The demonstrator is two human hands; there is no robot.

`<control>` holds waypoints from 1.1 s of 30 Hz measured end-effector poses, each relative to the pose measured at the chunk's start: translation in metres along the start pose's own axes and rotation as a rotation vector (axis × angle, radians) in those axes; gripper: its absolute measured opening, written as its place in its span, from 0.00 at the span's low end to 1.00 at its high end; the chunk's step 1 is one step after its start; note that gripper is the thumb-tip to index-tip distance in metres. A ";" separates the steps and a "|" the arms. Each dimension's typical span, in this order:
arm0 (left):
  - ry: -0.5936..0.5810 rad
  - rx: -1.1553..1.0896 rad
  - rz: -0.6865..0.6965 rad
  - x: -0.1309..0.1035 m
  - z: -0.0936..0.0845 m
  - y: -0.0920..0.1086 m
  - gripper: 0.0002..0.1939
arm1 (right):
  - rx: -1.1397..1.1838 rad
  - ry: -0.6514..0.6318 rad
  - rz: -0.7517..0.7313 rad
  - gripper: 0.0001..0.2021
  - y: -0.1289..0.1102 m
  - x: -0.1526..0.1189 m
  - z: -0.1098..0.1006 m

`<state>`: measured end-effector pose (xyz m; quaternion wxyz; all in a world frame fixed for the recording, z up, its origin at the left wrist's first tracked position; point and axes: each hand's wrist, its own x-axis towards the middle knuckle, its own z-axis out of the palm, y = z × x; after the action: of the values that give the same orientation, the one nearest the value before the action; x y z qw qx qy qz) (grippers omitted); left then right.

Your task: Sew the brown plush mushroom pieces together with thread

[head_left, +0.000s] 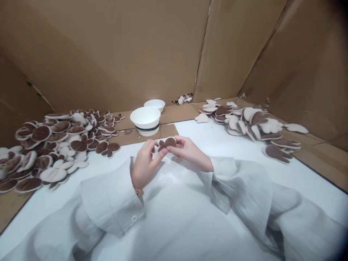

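Between my two hands, just above the white tabletop, is a small brown plush piece [170, 142] with a pale edge and rounded lobes. My left hand [148, 159] pinches its left side between thumb and fingers. On its other side, my right hand [189, 150] is closed on the right end. Fingers cover part of the outline. Behind them stands a white bowl [145, 117] with a dark band around its lower part.
A large heap of brown and white plush pieces [54, 145] lies at the left. Flat bunny-shaped pieces [244, 121] are piled at the right. A second white bowl [154, 104] stands at the back. Cardboard walls [108, 54] enclose the white table [108, 174].
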<state>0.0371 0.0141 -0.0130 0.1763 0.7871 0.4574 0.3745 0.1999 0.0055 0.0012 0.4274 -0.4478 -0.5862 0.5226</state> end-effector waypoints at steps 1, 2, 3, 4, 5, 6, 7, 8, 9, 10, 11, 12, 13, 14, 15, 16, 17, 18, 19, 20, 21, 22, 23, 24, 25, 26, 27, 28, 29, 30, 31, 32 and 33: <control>0.006 -0.047 -0.034 -0.001 0.003 0.003 0.12 | -0.016 0.001 -0.019 0.08 0.001 0.000 0.001; 0.017 -0.094 -0.064 -0.002 0.005 0.004 0.11 | -0.029 0.006 -0.041 0.08 0.003 0.000 0.001; 0.027 -0.148 -0.095 -0.001 0.006 0.004 0.10 | -0.036 0.013 -0.059 0.07 0.004 0.000 0.002; 0.030 -0.208 -0.124 -0.001 0.008 0.003 0.09 | -0.034 0.015 -0.067 0.07 0.005 0.000 0.002; 0.027 -0.271 -0.148 0.000 0.008 0.002 0.09 | -0.025 0.009 -0.062 0.07 0.006 0.000 0.002; 0.019 -0.336 -0.165 0.000 0.009 0.002 0.08 | -0.009 -0.006 -0.050 0.07 0.007 0.000 0.002; 0.010 -0.407 -0.176 0.000 0.009 0.001 0.08 | 0.016 -0.025 -0.036 0.07 0.007 0.000 0.002; 0.003 -0.479 -0.184 0.000 0.009 0.001 0.07 | 0.050 -0.043 -0.020 0.07 0.008 0.001 0.003; -0.004 -0.545 -0.193 0.000 0.010 0.002 0.07 | 0.095 -0.061 -0.002 0.07 0.009 0.001 0.003; -0.009 -0.601 -0.204 0.000 0.010 0.002 0.07 | 0.150 -0.074 0.018 0.07 0.010 0.002 0.003; -0.012 -0.649 -0.221 -0.001 0.010 0.003 0.07 | 0.211 -0.085 0.040 0.07 0.011 0.003 0.004; -0.014 -0.688 -0.238 -0.001 0.011 0.004 0.07 | 0.273 -0.096 0.065 0.08 0.013 0.004 0.004; -0.015 -0.716 -0.255 -0.002 0.012 0.004 0.07 | 0.326 -0.107 0.090 0.08 0.016 0.005 0.004; -0.020 -0.733 -0.268 -0.002 0.012 0.004 0.07 | 0.363 -0.116 0.110 0.09 0.019 0.006 0.005; -0.029 -0.740 -0.277 -0.002 0.013 0.004 0.07 | 0.380 -0.120 0.121 0.09 0.021 0.006 0.005; -0.039 -0.734 -0.282 -0.003 0.014 0.003 0.07 | 0.377 -0.119 0.123 0.09 0.024 0.006 0.005; -0.049 -0.716 -0.280 -0.003 0.014 0.002 0.06 | 0.361 -0.113 0.117 0.09 0.026 0.005 0.005; -0.056 -0.691 -0.275 -0.003 0.015 0.001 0.06 | 0.335 -0.103 0.108 0.09 0.027 0.004 0.005; -0.061 -0.667 -0.271 -0.004 0.015 0.000 0.06 | 0.305 -0.095 0.100 0.09 0.027 0.003 0.006; -0.070 -0.646 -0.268 -0.004 0.015 -0.001 0.06 | 0.277 -0.089 0.096 0.08 0.027 0.002 0.006; -0.080 -0.628 -0.268 -0.005 0.015 -0.001 0.06 | 0.252 -0.086 0.096 0.08 0.025 0.000 0.006; -0.093 -0.609 -0.267 -0.005 0.015 -0.001 0.06 | 0.231 -0.084 0.098 0.09 0.024 -0.001 0.006; -0.103 -0.587 -0.266 -0.006 0.015 -0.001 0.06 | 0.214 -0.078 0.099 0.09 0.022 -0.003 0.006; -0.111 -0.564 -0.262 -0.007 0.015 0.000 0.06 | 0.202 -0.070 0.095 0.09 0.021 -0.003 0.006; -0.116 -0.539 -0.256 -0.008 0.015 0.000 0.07 | 0.193 -0.061 0.088 0.09 0.020 -0.004 0.006; -0.119 -0.516 -0.249 -0.009 0.015 0.001 0.07 | 0.186 -0.052 0.078 0.09 0.020 -0.004 0.007; -0.121 -0.494 -0.243 -0.011 0.014 0.001 0.08 | 0.183 -0.042 0.066 0.09 0.021 -0.004 0.007; -0.124 -0.474 -0.238 -0.013 0.014 0.001 0.08 | 0.185 -0.031 0.055 0.08 0.022 -0.004 0.008; -0.125 -0.451 -0.235 -0.014 0.014 0.002 0.09 | 0.188 -0.019 0.046 0.08 0.024 -0.003 0.008; -0.122 -0.425 -0.234 -0.016 0.014 0.002 0.09 | 0.192 -0.007 0.039 0.07 0.025 -0.003 0.009; -0.116 -0.395 -0.235 -0.017 0.013 0.003 0.10 | 0.192 0.005 0.031 0.06 0.026 -0.003 0.010; -0.111 -0.366 -0.237 -0.017 0.013 0.003 0.10 | 0.187 0.014 0.023 0.06 0.027 -0.003 0.011; -0.105 -0.338 -0.241 -0.018 0.013 0.004 0.10 | 0.172 0.020 0.015 0.06 0.028 -0.003 0.011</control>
<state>0.0433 -0.0023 -0.0267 0.3730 0.7042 0.4692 0.3805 0.1917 0.0017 -0.0276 0.4661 -0.4190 -0.5315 0.5698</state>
